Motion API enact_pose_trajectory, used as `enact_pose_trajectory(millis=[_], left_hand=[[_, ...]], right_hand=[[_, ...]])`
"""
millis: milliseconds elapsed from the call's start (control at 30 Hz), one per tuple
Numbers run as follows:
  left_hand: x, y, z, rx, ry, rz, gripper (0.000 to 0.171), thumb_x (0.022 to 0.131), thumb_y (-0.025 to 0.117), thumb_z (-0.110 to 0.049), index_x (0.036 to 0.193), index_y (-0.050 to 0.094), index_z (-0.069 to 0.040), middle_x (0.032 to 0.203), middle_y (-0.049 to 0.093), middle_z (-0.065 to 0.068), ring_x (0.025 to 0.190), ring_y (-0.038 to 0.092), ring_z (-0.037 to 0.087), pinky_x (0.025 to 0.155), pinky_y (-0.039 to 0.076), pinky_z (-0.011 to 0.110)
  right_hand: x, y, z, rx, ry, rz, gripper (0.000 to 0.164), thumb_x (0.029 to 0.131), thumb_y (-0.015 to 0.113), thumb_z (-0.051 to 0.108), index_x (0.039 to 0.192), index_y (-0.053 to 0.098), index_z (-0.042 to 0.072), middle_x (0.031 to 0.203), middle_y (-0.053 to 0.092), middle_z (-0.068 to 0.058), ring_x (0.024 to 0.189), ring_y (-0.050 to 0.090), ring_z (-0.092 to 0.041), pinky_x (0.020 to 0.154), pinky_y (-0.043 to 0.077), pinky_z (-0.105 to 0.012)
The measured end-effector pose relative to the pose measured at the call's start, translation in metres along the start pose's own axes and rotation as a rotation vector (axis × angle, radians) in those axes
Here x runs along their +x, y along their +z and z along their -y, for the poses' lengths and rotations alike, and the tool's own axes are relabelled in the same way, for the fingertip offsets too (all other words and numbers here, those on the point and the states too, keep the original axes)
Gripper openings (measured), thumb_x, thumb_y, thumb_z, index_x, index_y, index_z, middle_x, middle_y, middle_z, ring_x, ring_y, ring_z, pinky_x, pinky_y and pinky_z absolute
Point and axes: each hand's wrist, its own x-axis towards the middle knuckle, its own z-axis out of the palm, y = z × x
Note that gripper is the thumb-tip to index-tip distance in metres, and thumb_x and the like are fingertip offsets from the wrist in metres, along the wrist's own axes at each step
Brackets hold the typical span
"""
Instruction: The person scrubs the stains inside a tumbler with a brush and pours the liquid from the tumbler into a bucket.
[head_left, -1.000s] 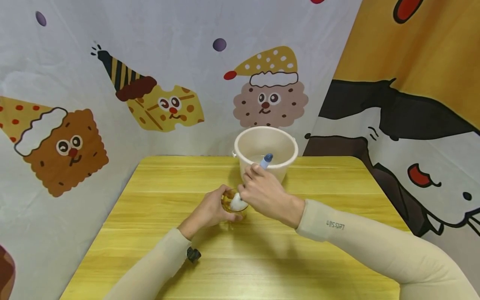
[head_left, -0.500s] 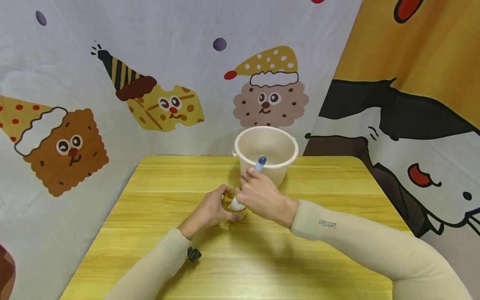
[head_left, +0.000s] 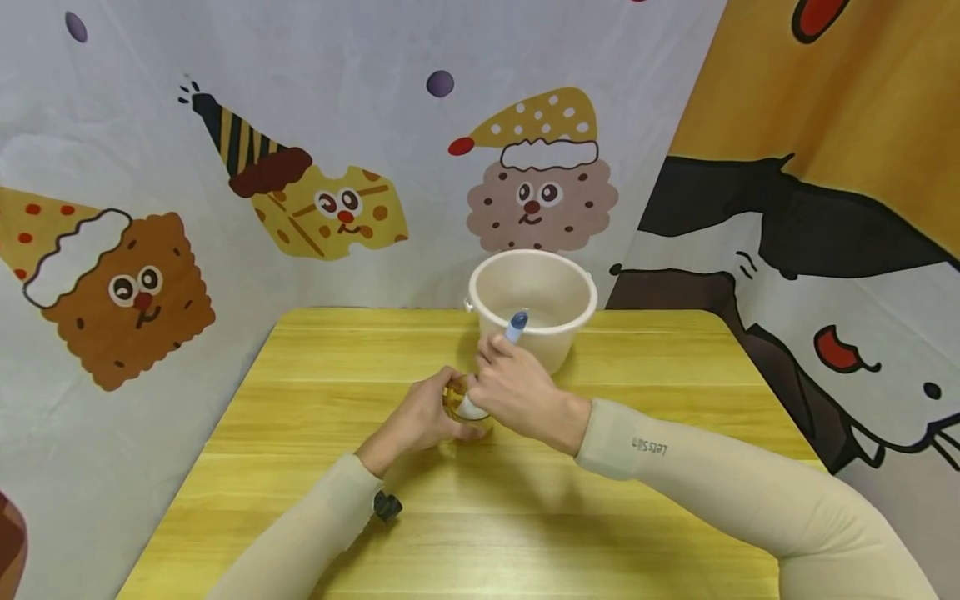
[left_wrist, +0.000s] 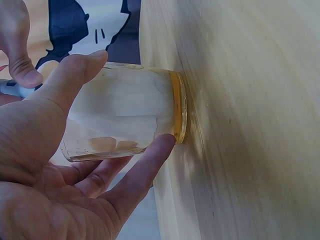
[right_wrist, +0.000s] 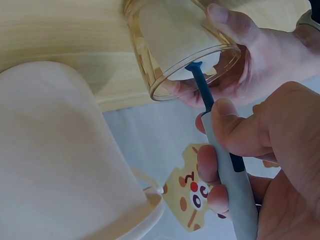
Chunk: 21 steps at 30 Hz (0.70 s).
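Observation:
Tilted in my left hand (head_left: pixel 420 417) is a clear glass cup (head_left: pixel 452 398) with an amber tint. In the left wrist view, the thumb lies along one side of the cup and a fingertip touches near its amber base (left_wrist: pixel 178 107), close to the tabletop. My right hand (head_left: pixel 521 390) grips a cup brush by its pale grey-blue handle (right_wrist: pixel 227 182), thumb pressed on its upper part. The brush's blue neck (right_wrist: pixel 202 87) leads into the cup's mouth. Its white sponge head (right_wrist: pixel 172 35) is inside the cup and fills much of it.
A cream bucket (head_left: pixel 540 287) stands at the table's back edge, just beyond my right hand, with a little clear liquid visible at its bottom. The wood-grain table (head_left: pixel 337 358) meets a cartoon-printed cloth (head_left: pixel 375 50) behind. A small black device (head_left: pixel 387 507) sits at my left wrist.
My right hand has shifted left and the brush handle's end has swung left with it. The sponge shows less above the cup's mouth. My left hand keeps its hold on the cup.

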Motion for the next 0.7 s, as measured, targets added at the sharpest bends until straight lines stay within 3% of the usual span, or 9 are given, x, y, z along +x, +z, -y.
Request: enact_pose_trajectory(millis=[200,700], left_hand=[[0.0,-0.001,-0.0002,-0.009,0.003,-0.001,0.08,0.08,0.111,-0.04,0.141,0.067,-0.014,0.136,0.076,0.006,0.109,0.072,0.019,0.09,0.064,0.037],[-0.0005,-0.0002,0.0005,-0.022,0.004,0.009,0.08,0.082,0.11,-0.039,0.143,0.066,-0.013,0.141,0.077,0.008,0.115,0.076,0.023,0.096,0.068,0.042]], right_hand=[[0.0022,0.001,0.0016,0.022,-0.005,0.009,0.011,0.098,0.092,0.036,0.108,0.088,0.034,0.106,0.088,0.003,0.102,0.062,-0.022,0.099,0.04,-0.037],[0.0008,0.0023,0.0069,0.005,0.0,0.021,0.023,0.097,0.094,0.038,0.118,0.089,0.035,0.107,0.089,0.006,0.104,0.064,-0.021,0.099,0.041,-0.036]])
